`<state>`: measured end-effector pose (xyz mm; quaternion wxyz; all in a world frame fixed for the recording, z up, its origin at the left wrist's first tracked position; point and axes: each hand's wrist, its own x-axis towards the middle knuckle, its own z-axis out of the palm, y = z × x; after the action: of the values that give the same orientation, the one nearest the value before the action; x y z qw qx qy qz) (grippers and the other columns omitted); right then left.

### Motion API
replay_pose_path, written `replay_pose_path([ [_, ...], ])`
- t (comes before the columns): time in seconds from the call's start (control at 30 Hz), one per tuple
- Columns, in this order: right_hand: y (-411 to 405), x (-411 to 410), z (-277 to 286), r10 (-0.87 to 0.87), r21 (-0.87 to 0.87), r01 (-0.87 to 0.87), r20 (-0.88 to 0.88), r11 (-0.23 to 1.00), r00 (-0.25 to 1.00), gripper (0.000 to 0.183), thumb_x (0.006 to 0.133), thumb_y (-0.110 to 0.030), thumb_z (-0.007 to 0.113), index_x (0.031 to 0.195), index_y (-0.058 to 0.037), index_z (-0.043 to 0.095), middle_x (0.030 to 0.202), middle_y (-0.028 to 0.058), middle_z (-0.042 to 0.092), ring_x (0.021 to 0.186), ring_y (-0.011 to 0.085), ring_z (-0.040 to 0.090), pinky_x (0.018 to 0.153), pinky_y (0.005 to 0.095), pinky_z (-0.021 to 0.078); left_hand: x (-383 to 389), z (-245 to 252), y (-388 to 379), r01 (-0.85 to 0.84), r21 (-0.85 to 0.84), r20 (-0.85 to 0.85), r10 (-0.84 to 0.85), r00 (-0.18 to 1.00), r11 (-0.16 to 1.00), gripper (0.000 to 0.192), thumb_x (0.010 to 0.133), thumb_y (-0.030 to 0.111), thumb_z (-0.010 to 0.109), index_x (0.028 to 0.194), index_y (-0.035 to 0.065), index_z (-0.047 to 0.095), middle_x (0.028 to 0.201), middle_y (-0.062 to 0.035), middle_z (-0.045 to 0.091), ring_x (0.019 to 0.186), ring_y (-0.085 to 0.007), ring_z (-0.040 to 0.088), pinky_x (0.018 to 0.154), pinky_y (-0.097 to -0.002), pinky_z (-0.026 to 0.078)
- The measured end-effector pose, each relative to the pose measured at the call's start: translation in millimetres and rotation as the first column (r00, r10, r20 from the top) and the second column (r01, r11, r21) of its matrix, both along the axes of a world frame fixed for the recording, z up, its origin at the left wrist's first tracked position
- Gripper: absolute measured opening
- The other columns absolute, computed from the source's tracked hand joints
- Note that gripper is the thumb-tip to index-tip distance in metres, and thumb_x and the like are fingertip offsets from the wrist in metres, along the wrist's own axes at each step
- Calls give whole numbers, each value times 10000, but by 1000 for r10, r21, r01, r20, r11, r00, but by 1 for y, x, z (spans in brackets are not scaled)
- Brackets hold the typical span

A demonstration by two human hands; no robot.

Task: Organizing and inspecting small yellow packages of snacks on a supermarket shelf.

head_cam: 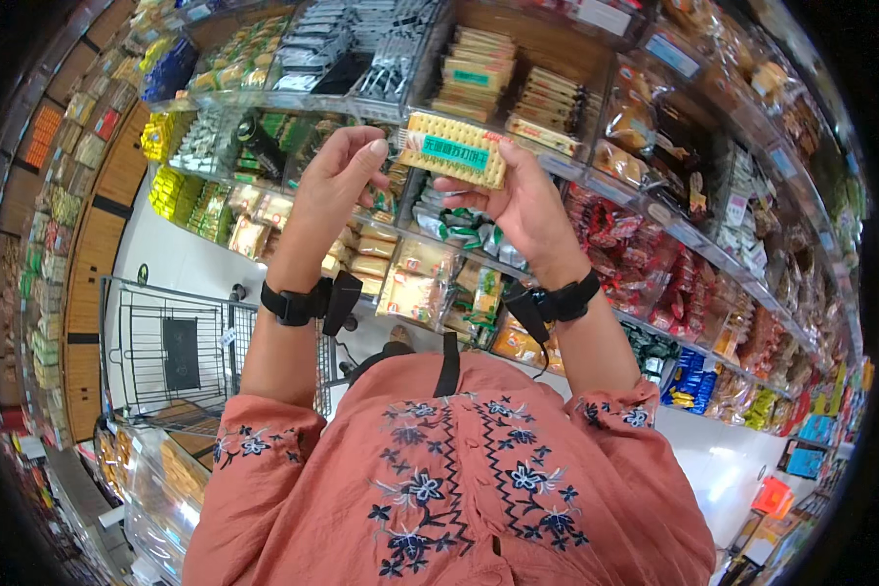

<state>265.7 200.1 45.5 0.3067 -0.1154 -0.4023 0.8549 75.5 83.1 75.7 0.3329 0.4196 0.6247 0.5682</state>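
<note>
A flat packet of soda crackers, pale yellow with a green printed label, is gripped at its right end by my right hand. The thumb lies on top and the fingers curl below. Just off the packet's left end is my left hand, its thumb and fingers loosely bent and apart, holding nothing. Behind the packet, similar packets stand in a clear-fronted bin. Another bin beside it holds a row of cream-coloured packets. Both wrists wear black straps with small devices.
Tiered bins of wrapped snacks curve around the front and right, including red packets and bagged bread. A black cylindrical object rests among the left bins. At lower left stands a wire shopping cart. Wooden-fronted shelving runs along the far left.
</note>
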Motion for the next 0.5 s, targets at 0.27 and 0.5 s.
replay_pose_path([
  [0.27, 23, 26, -2, -6, -18, 6, 20, 1000, 1000, 422, 1016, -307, 336, 1264, 7, 471, 1084, 167, 645, 850, 273, 678, 715, 386, 569, 18, 18, 38, 182, -108, -38, -187, 982, 977, 321, 972, 290, 554, 1151, 27, 600, 807, 30, 578, 727, -45, 535, 611, -198, 416],
  [0.5, 47, 14, 2, -132, 190, 81, 278, 978, 951, 373, 995, -309, 423, 1209, -15, 506, 981, 118, 644, 782, 217, 674, 630, 326, 563, -13, 16, 91, 428, -109, -129, -439, 889, 897, 295, 936, 235, 618, 1131, 18, 577, 865, 20, 579, 767, -50, 522, 641, -199, 414],
])
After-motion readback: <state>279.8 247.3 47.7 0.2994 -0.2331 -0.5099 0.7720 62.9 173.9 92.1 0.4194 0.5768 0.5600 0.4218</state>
